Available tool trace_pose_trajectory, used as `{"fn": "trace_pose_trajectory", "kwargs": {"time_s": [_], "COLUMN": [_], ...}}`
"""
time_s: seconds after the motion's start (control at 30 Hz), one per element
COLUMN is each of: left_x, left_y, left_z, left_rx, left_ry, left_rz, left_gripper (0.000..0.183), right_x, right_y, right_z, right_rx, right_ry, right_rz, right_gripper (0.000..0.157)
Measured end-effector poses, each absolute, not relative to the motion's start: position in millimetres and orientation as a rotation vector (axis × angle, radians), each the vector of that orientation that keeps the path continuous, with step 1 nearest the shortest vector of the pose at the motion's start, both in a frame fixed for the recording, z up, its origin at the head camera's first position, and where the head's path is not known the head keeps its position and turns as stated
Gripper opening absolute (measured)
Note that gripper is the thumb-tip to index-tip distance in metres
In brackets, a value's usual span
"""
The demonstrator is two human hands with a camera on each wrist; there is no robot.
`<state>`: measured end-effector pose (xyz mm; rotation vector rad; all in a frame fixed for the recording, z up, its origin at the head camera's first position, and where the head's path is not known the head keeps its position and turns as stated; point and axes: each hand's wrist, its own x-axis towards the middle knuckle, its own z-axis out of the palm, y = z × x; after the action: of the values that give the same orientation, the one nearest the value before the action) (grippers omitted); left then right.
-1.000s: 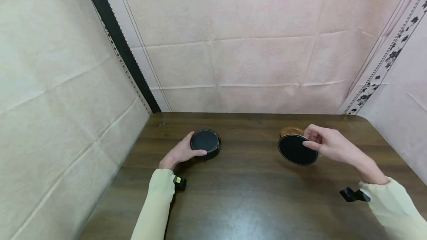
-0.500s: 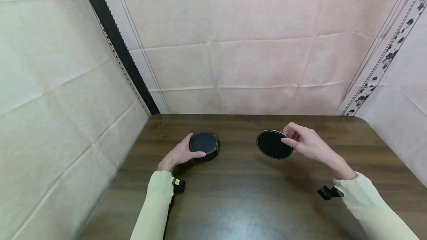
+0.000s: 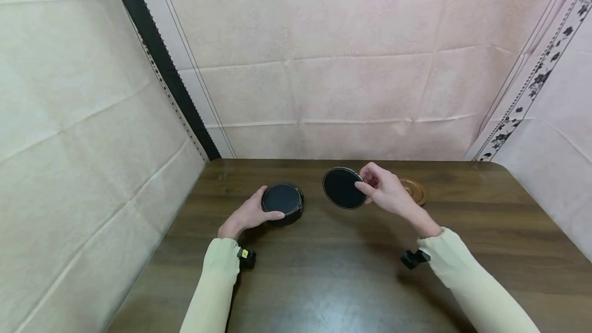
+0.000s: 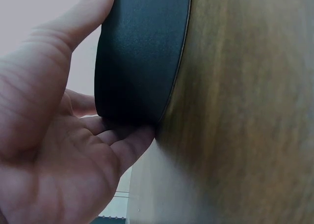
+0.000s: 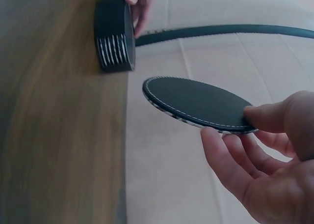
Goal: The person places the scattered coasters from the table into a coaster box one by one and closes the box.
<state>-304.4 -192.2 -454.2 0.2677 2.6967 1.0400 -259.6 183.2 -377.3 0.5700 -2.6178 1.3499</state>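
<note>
A thin round black coaster (image 3: 342, 188) with white stitching round its edge is pinched at its right side by my right hand (image 3: 387, 190). In the right wrist view the thumb lies on the coaster's (image 5: 196, 101) upper face and the fingers support it from below. It is held above the table, tilted. My left hand (image 3: 252, 213) grips a round black coaster holder (image 3: 282, 198) from the left, thumb at the near side and fingers round the far side. The holder stands on the table; pale stripes (image 5: 114, 51) show through its side in the right wrist view.
A round brown wooden disc (image 3: 413, 190) lies on the table behind the right hand, partly hidden by it. The brown wooden table (image 3: 314, 266) ends at a pale cloth backdrop (image 3: 347, 91), with more cloth at both sides.
My right hand has carried the coaster leftward, away from the wooden disc and closer to the holder. The disc has come back into sight behind the hand. My left hand has stayed on the holder.
</note>
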Motion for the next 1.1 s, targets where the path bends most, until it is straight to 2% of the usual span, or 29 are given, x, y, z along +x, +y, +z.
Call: {"fn": "trace_pose_trajectory", "kwargs": {"time_s": [0.67,1.1], "left_x": [-303,-304], "left_y": [-192,-191], "left_z": [-452,-451], "left_rx": [0.290,0.362], "left_ry": [2.702,2.714], "left_rz": [1.031,1.078], "left_gripper": [0.119,0.107], "right_x": [-281,-292], "right_y": [102,68], "right_z": [-411,-423], "right_rx": [0.528,0.427], "right_ry": [-2.443,-2.367], "right_rz": [1.690,1.849], "right_gripper": [0.016,0.018]}}
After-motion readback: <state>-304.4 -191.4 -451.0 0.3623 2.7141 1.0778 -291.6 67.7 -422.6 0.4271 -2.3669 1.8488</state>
